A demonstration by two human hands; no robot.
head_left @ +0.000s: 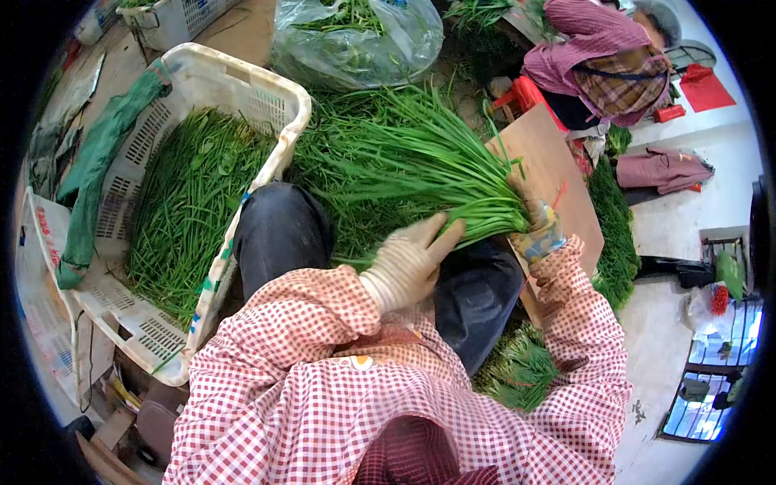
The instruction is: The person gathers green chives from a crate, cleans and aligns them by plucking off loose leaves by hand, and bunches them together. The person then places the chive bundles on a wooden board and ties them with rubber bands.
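A thick bunch of green chives (453, 162) fans out to the left above my knees. My right hand (540, 228), in a patterned work glove, is wrapped round the bunch at its gathered end. My left hand (414, 257), in a cream knit glove, reaches the underside of the bunch with its fingers stretched and apart. It touches the stalks near the gathered end; whether any stalk is pinched there is hard to see. More loose chives (339, 137) lie in a heap beneath and behind the bunch.
A white plastic crate (295, 121) of chives stands left of my knee, a green cloth (109, 162) over its side. Behind is a clear plastic bag (412, 40) of greens. A brown board (558, 178) lies right, beside stacked bundles (614, 234). Another person (598, 56) bends at upper right.
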